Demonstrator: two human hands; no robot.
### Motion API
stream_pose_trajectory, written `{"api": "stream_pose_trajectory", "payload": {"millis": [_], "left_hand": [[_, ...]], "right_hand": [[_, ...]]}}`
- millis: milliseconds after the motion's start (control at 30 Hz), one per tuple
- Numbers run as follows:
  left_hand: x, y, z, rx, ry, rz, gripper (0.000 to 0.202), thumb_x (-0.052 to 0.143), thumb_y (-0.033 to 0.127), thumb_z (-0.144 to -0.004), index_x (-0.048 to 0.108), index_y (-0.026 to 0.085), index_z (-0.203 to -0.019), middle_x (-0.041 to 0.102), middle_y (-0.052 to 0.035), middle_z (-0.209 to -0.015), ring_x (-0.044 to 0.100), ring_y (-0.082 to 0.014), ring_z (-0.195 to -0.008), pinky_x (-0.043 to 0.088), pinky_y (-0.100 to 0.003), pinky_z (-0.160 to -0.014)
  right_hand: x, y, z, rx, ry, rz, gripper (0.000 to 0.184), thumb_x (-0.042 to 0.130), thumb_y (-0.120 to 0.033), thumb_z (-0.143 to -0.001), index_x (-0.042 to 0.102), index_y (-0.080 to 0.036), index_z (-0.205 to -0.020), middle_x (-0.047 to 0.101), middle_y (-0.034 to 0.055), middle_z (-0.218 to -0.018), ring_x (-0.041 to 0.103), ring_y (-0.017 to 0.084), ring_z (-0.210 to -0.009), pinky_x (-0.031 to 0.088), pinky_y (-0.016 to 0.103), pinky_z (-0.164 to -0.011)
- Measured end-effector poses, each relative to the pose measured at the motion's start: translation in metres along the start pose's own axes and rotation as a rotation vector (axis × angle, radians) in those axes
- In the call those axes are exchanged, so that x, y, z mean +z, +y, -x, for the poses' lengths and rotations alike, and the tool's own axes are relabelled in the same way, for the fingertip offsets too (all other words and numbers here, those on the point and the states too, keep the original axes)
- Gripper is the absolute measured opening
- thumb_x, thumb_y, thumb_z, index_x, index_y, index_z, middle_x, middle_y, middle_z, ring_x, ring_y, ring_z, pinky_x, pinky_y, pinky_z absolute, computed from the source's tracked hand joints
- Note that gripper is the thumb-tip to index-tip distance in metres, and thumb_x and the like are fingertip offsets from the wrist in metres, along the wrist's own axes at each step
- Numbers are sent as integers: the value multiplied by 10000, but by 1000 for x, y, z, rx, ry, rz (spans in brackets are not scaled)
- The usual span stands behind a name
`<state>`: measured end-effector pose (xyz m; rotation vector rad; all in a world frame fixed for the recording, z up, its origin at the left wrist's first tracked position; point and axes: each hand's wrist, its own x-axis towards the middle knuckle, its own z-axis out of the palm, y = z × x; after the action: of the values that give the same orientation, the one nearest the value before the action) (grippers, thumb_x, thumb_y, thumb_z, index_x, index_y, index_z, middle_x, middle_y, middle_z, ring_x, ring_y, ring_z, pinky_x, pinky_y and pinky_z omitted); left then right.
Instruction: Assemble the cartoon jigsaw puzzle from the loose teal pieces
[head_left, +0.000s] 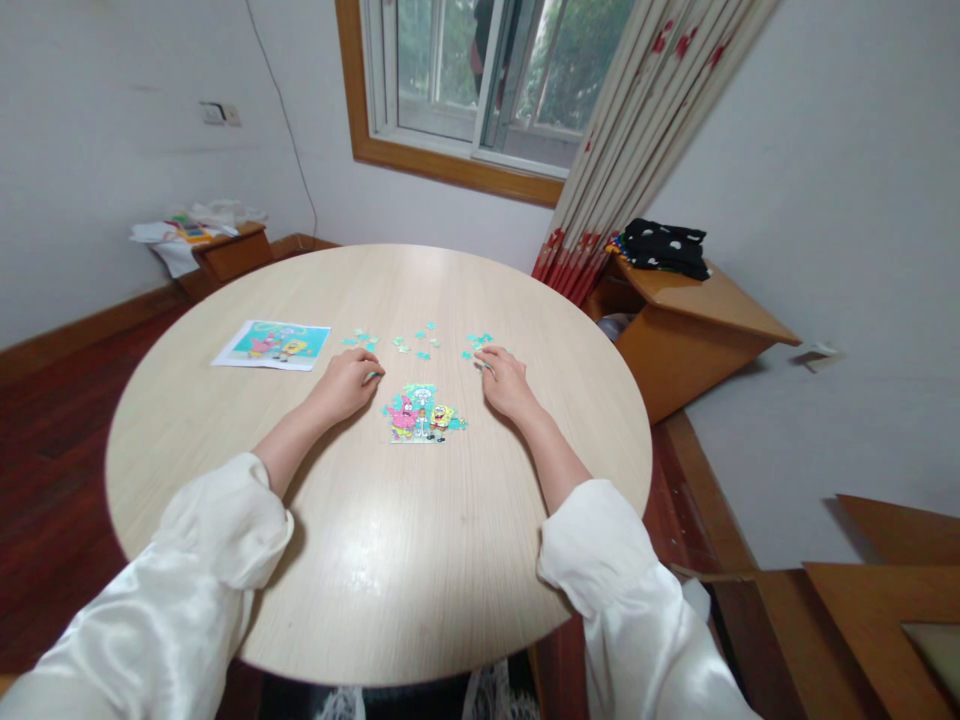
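Note:
A partly joined jigsaw puzzle [421,414] with a pink, a pale and a yellow cartoon figure lies flat on the table between my hands. My left hand [349,384] is closed at the puzzle's upper left, a bit of teal puzzle piece [373,375] showing at its fingertips. To the upper right, my right hand [505,380] has thumb and fingers drawn together around what looks like a small puzzle piece, mostly hidden. Just beyond its fingertips are loose teal pieces [480,341]. More loose pieces [360,338] lie beyond my left hand, and others [423,356] are in the middle.
A printed reference picture [274,345] lies left on the round wooden table [360,560]. Behind stand a small wooden stand [232,255] with papers and cloth, a window, and a curtain [600,150]. Right of the table, a wooden cabinet [675,330] carries folded black cloth [664,248].

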<state>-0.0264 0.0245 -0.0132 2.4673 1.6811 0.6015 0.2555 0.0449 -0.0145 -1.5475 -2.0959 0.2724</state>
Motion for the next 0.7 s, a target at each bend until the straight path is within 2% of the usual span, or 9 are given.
{"api": "stream_pose_trajectory", "payload": {"millis": [167, 300, 400, 467, 533, 700], "left_hand": [[-3, 9, 1, 27, 31, 51, 295, 430, 249, -843, 709, 172, -900, 656, -133, -1145, 596, -245, -1073, 434, -417, -984], [-2, 43, 11, 156, 15, 141, 340, 394, 293, -903, 694, 180, -1019, 629, -124, -1212, 562, -231, -1143, 406, -435, -1023], [4, 74, 21, 350, -91, 172, 390, 373, 313, -935, 658, 159, -1152, 540, -152, -1349, 481, -237, -1255, 348, -428, -1075], [8, 87, 27, 445, -198, 145, 420, 378, 344, -949, 610, 154, -1243, 490, -169, -1404, 415, -257, -1325, 276, -462, -1115], [11, 94, 30, 463, -272, 125, 433, 360, 354, -963, 573, 167, -1291, 450, -169, -1443, 369, -256, -1365, 224, -479, -1135], [11, 94, 29, 397, -370, 103, 435, 331, 332, -977, 523, 193, -1341, 393, -158, -1489, 299, -249, -1410, 166, -507, -1143]], "right_hand": [[6, -3, -2, -52, 10, -24, 410, 376, -74, -856, 656, -181, -1135, 603, 122, -1262, 513, 222, -1209, 345, 435, -1020], [11, -6, -3, -93, 14, -30, 395, 378, -69, -854, 668, -176, -1101, 630, 115, -1223, 543, 210, -1165, 359, 410, -1012], [11, -6, -4, -95, 24, -26, 394, 374, -63, -851, 673, -161, -1089, 643, 119, -1193, 550, 208, -1147, 368, 397, -1004], [11, -5, -4, -98, 32, -28, 404, 371, -51, -842, 674, -157, -1086, 651, 120, -1174, 554, 209, -1137, 375, 397, -999], [10, -5, -3, -95, 42, -39, 416, 367, -39, -831, 676, -161, -1082, 658, 115, -1162, 559, 210, -1128, 380, 401, -997], [15, -14, -9, -108, 66, -109, 360, 395, -64, -843, 698, -135, -1023, 688, 120, -1070, 596, 194, -1045, 417, 351, -965]]}}
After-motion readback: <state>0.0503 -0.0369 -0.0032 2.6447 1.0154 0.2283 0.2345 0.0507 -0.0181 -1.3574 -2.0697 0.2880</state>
